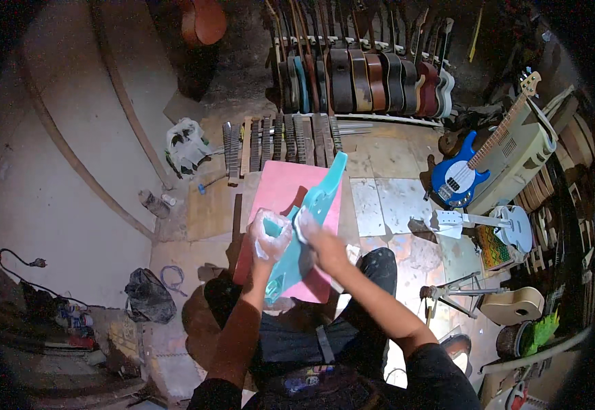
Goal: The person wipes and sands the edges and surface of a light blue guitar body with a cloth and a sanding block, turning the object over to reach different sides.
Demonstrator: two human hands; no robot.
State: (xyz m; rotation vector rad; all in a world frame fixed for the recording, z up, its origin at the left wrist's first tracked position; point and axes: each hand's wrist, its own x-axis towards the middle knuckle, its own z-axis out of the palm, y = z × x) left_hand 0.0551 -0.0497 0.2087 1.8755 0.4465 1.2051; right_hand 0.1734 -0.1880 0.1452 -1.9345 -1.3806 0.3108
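A turquoise electric guitar body point(321, 197) is tilted on edge over my lap, running from lower left to upper right. My left hand point(270, 236), coated in white dust, is closed around its left edge, with turquoise showing inside the curl of the fingers. Against the body's right face presses my right hand point(319, 244), slightly blurred. Its fingers are together over something whitish at the surface; whether that is a pad or only dusty fingers I cannot make out. Under the body lies a flat pink board point(280, 183).
Several guitar necks point(277, 140) lie in a row beyond the board. Behind them stands a rack of guitars point(372, 82). To the right are a blue bass point(458, 179), a white guitar point(514, 229) and a metal stand point(454, 294). A black plastic bag point(150, 295) sits at left.
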